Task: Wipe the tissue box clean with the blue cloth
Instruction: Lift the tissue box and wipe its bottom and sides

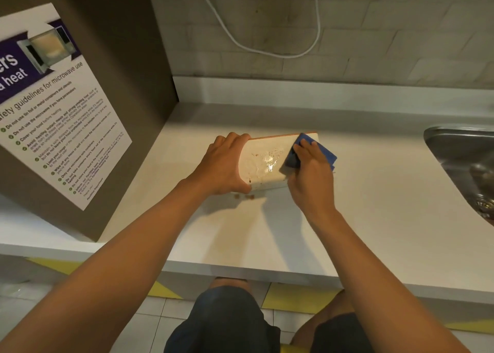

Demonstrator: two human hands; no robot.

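Note:
A cream tissue box (pixel 264 162) lies on the white counter (pixel 374 205), tilted towards me, its broad face wet and spotted with brown stains. My left hand (pixel 224 165) grips the box's left end, fingers curled over the top edge and thumb at the lower corner. My right hand (pixel 310 170) presses a folded blue cloth (pixel 311 153) flat against the right part of that face. The cloth covers the box's right end. A few brown crumbs (pixel 247 197) lie on the counter just below the box.
A dark cabinet side with a microwave safety poster (pixel 53 106) stands at the left. A steel sink (pixel 465 165) is set into the counter at the right. A white cable (pixel 267 50) hangs on the tiled wall behind.

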